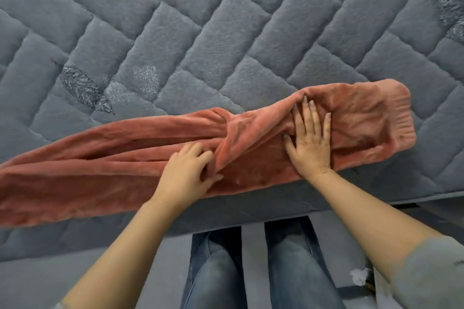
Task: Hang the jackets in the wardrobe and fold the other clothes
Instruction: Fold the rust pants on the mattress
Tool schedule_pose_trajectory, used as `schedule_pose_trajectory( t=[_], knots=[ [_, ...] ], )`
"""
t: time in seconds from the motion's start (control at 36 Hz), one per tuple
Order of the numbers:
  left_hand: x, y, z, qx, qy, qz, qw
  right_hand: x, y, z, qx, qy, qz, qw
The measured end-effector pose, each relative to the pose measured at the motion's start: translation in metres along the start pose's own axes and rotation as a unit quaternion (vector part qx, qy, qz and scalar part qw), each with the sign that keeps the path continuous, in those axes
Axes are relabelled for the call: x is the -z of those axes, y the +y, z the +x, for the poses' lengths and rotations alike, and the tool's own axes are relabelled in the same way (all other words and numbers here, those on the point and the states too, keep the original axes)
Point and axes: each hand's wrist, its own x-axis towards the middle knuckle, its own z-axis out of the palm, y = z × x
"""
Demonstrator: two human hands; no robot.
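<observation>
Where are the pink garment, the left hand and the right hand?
pink garment (364, 113), head view, on its ribbed end.
left hand (187, 173), head view, on its back.
right hand (310, 140), head view, on its back.

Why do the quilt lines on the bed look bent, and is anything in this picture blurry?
Head view: the wide-angle lens bows the grey quilted bedcover toward the edges. Head view: the left hand, gripping a fold of the pink garment, looks slightly smeared, while the right hand, pressed flat, is sharper. Head view: lighting is soft and even, no glare.
</observation>
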Motion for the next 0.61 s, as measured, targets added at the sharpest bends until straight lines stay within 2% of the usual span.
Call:
schedule_pose_trajectory(
  t=[0.03,0.08,0.17,0.25,0.31,0.39,0.44,0.53,0.61],
  knots=[
    [-0.006,0.002,-0.004,0.046,-0.029,-0.063,0.997,0.001,0.002,-0.002,0.004,-0.001,-0.002,1.000],
    [-0.013,0.006,-0.006,0.148,-0.006,-0.200,0.968,0.003,0.004,-0.005,0.010,-0.009,-0.006,1.000],
    [-0.010,0.011,0.015,0.306,0.028,-0.357,0.882,0.004,0.004,-0.003,0.008,-0.018,-0.008,1.000],
    [0.001,0.013,0.046,0.345,-0.062,-0.529,0.772,0.004,0.002,-0.002,-0.002,-0.025,-0.007,1.000],
    [0.008,0.017,0.065,0.326,-0.101,-0.574,0.745,0.006,0.001,-0.003,-0.007,-0.030,-0.002,1.000],
    [0.021,0.024,0.092,0.332,-0.043,-0.558,0.759,0.010,0.000,-0.001,-0.006,-0.040,0.010,0.999],
    [0.029,0.025,0.108,0.306,-0.026,-0.534,0.788,0.017,0.004,0.002,0.005,-0.041,0.018,0.999],
    [0.045,0.022,0.124,0.271,-0.054,-0.494,0.825,0.029,0.019,0.005,0.017,-0.023,0.011,1.000],
    [0.060,0.011,0.148,0.236,-0.011,-0.402,0.884,0.038,0.049,0.004,-0.034,-0.022,-0.016,0.999]
  ],
)
